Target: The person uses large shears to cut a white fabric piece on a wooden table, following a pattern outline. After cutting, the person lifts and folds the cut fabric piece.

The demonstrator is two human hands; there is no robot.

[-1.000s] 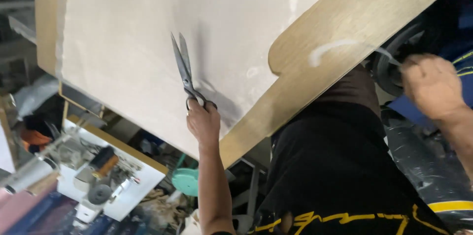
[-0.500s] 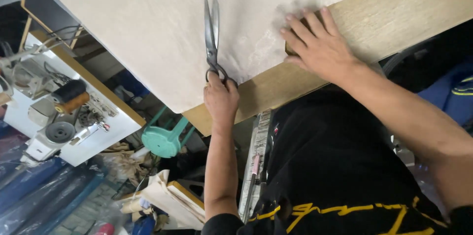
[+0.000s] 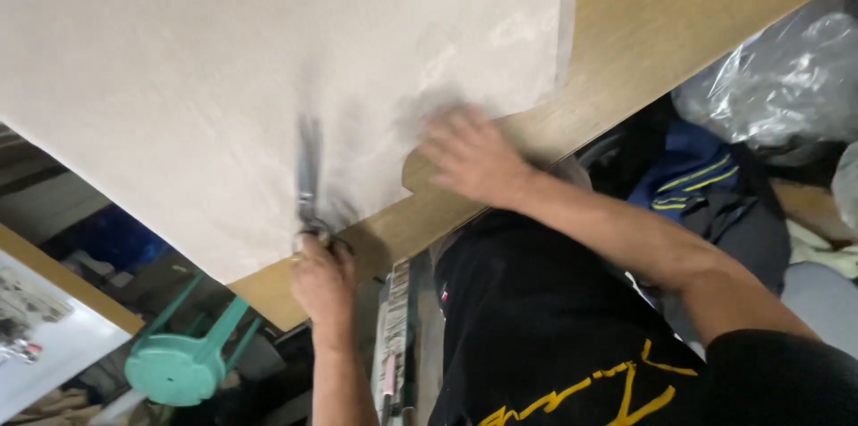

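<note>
The pale fabric sheet (image 3: 223, 77) lay flat on the wooden bench (image 3: 715, 6). At its near edge, the left hand (image 3: 323, 281) gripped the scissors (image 3: 308, 185), blades on the fabric. Right of the scissors, the right hand (image 3: 469, 156) pressed the fabric, fingers spread.

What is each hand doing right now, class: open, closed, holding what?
Left hand: closed around the scissors handles, blades on the pale fabric.
Right hand: open, fingers spread flat on the fabric.

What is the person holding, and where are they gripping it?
The left hand holds scissors by the handles, blades lying on the pale fabric. The right hand holds nothing; it presses flat on the fabric.
</note>
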